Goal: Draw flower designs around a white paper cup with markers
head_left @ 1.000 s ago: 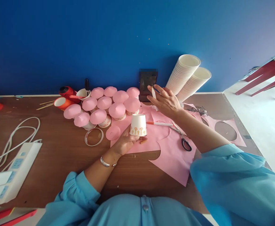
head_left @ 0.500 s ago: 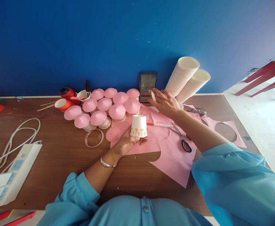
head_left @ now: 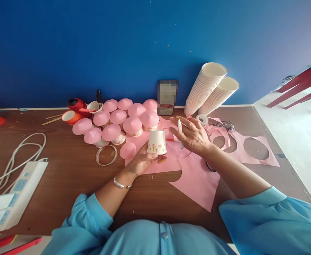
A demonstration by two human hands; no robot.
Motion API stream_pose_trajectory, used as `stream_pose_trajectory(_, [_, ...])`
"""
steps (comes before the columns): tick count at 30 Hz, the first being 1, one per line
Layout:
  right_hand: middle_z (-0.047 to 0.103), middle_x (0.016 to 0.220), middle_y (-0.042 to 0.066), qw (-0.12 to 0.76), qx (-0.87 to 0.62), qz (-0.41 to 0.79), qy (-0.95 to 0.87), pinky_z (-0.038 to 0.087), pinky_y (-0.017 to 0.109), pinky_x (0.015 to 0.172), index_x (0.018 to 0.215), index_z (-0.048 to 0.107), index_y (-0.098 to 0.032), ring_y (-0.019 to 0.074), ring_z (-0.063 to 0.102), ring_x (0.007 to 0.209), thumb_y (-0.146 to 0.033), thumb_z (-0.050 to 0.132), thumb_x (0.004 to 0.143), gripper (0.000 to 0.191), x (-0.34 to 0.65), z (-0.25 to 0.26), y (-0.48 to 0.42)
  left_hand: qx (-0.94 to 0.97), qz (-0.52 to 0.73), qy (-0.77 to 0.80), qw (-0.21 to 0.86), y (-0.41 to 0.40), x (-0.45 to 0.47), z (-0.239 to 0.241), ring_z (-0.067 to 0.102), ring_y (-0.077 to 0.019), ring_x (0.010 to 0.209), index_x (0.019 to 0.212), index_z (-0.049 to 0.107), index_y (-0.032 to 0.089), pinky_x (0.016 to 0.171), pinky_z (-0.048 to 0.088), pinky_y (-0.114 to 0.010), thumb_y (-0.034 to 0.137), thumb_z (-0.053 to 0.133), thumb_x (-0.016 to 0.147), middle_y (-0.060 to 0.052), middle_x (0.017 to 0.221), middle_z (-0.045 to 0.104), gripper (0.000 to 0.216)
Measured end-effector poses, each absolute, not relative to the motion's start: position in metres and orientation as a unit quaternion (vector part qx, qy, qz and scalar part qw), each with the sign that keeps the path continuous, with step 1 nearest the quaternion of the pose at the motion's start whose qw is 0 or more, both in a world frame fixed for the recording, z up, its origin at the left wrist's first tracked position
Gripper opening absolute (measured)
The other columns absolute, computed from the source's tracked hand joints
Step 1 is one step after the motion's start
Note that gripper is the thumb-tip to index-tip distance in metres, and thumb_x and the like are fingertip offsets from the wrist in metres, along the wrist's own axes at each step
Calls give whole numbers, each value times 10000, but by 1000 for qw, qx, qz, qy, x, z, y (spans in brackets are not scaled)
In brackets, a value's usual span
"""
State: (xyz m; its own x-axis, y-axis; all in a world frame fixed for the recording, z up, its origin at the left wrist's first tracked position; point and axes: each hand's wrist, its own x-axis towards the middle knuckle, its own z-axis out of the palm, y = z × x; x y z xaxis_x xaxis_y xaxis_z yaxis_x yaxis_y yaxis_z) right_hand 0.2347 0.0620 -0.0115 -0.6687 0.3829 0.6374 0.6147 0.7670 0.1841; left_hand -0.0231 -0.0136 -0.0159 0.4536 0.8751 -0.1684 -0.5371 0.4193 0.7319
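Observation:
My left hand (head_left: 142,161) holds a white paper cup (head_left: 156,137) with orange flowers drawn round its lower part. The cup's wider end is down and its narrower end faces up. Between the thumb and fingers of my right hand (head_left: 194,135) is a slim white marker pen (head_left: 180,132), its yellowish-orange tip pointing up. This hand hovers right of the cup, over pink paper (head_left: 198,177) with rounded cut-outs. A red-and-white pen (head_left: 172,140) lies partly behind the marker. Scissors (head_left: 210,167) are mostly hidden under my right forearm.
Several cups with pink cone tops (head_left: 132,125) stand left of centre. A paper ring (head_left: 106,156) lies before them. Tall stacked cups (head_left: 204,88) lean on the wall beside a dark-framed device (head_left: 167,97). A tape roll (head_left: 202,119) and a power strip (head_left: 22,191) are also there.
My right hand has come down and slightly right, away from the stacked cups, with the marker pen now more upright. The tape roll has come into view. My left hand and its cup stay put.

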Motion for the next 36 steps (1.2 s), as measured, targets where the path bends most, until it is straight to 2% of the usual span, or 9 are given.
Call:
stream_pose_trajectory(4, [766,1357,137,357,-310,-128,-872,587,465,929,1505,524,-288,320,719,1192,-162,636,1015,518,229,0,34,291,446,290,795,-15,-25,-16,730,-255,942,1219,702,227,827,588,-447,252,884,757,-57,1038,741,497])
stream_pose_trajectory(8, [792,1037,93,444,-319,-1,-837,614,393,739,1507,534,-274,255,739,849,-276,576,1072,437,220,10,6,290,437,301,796,-16,-27,-18,754,-258,977,1169,708,222,946,585,-489,237,889,763,-51,1053,761,444])
stream_pose_trajectory(12, [762,1010,83,466,-333,90,-815,632,363,732,1495,552,-262,219,740,807,-368,522,1107,403,210,11,-12,299,439,289,797,-16,-28,-22,770,-261,972,1163,711,215,945,589,-475,261,862,803,-67,1073,787,393])
stream_pose_trajectory(16, [679,872,46,492,-321,111,-802,598,340,676,1492,585,-256,194,673,723,-501,419,1128,470,204,8,-19,290,458,286,790,-17,-26,-20,754,-255,1010,1136,714,202,943,601,-473,231,844,793,-64,1052,794,368])
stream_pose_trajectory(22, [662,851,60,511,-326,201,-770,616,399,716,1362,709,-248,224,688,786,-495,403,1130,457,204,12,-30,276,449,292,798,-16,-25,-15,754,-270,997,1117,706,201,954,596,-515,201,814,777,-74,1049,792,357])
stream_pose_trajectory(25, [729,890,74,490,-316,240,-776,632,400,728,1292,716,-230,233,729,837,-381,455,1123,346,204,20,-35,280,444,284,803,-16,-25,-19,760,-268,1004,1102,708,203,984,589,-516,209,816,783,-73,1052,799,336])
stream_pose_trajectory(29, [761,934,84,489,-313,279,-765,630,383,690,1211,690,-209,225,741,818,-233,567,1045,207,202,24,-37,309,447,271,794,-17,-25,-24,766,-268,990,1112,711,204,975,585,-494,217,794,827,-69,1019,801,297])
stream_pose_trajectory(36, [753,900,76,498,-308,292,-756,644,390,706,1126,685,-215,230,748,824,-154,634,972,173,198,21,-38,323,443,293,783,-21,-25,-24,746,-259,1030,1299,676,255,976,589,-462,193,812,820,-56,1102,773,502])
